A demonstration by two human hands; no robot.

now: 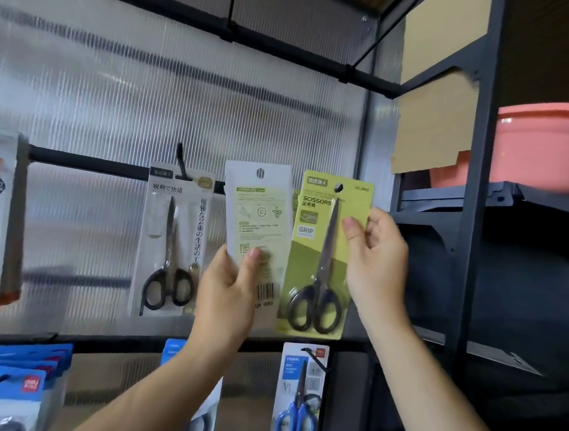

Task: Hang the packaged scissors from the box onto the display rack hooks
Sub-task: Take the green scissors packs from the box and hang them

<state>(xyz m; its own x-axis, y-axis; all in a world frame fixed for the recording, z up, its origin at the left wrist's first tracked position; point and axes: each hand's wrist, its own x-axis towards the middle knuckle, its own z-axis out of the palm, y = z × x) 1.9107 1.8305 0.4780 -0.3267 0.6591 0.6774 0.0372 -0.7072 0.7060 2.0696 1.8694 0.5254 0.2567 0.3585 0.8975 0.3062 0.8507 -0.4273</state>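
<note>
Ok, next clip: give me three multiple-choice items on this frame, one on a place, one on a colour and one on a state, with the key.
1. Where does the pink basin sit?
A. on the right-hand shelf
B. on the floor
C. on a hook

2. What colour are the handles in the lowest hanging scissors pack?
A. red
B. blue
C. yellow

3. What is the right hand doing?
A. hanging empty
B. resting flat on a box
C. pinching the green scissors pack

Key:
1 A, the basin stands on the shelf beside the rack.
2 B, blue loops show through the pack.
3 C, thumb and fingers clamp the pack's right edge.
</note>
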